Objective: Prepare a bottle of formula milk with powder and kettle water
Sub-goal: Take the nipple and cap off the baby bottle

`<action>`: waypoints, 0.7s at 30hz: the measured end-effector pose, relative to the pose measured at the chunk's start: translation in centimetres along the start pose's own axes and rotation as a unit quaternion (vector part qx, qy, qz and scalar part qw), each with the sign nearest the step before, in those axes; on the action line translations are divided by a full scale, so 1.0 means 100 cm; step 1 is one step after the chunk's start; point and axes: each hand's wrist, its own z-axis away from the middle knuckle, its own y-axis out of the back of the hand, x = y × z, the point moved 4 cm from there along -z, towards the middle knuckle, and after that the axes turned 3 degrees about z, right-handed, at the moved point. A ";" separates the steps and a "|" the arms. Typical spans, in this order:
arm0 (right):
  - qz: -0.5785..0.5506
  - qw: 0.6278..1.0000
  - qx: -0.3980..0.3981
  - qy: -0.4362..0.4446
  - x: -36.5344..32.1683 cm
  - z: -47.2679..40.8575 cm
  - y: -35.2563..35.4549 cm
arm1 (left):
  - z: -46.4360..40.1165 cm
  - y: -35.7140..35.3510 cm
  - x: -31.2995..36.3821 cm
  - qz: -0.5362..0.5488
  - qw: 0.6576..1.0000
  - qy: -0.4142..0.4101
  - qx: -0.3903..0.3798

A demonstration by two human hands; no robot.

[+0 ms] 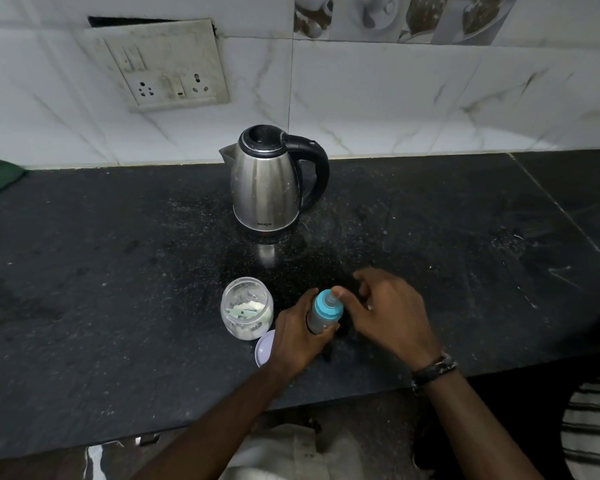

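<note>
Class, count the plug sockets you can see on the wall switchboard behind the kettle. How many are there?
2. One socket sits at the lower left of the switchboard, the other socket at its lower right. None seem hidden.

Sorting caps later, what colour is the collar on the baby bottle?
Light blue collar, clearest in the head view.
</note>
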 end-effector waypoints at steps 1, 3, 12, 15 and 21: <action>0.030 1.000 -0.001 0.008 -0.011 0.002 -0.003 | 0.001 0.000 -0.002 0.007 1.000 0.005 0.003; 0.087 0.996 0.003 0.028 -0.027 0.004 -0.013 | 0.001 -0.001 -0.004 0.008 1.000 0.010 0.014; 0.120 0.993 -0.015 -0.014 -0.044 -0.003 -0.026 | 0.000 -0.001 -0.005 0.013 0.999 0.008 0.027; 0.103 0.994 -0.023 0.005 -0.044 -0.006 -0.029 | -0.003 -0.005 -0.019 -0.011 1.000 0.025 -0.014; 0.098 0.990 -0.049 0.086 -0.035 -0.016 -0.029 | -0.007 -0.008 -0.033 -0.045 0.997 0.041 -0.039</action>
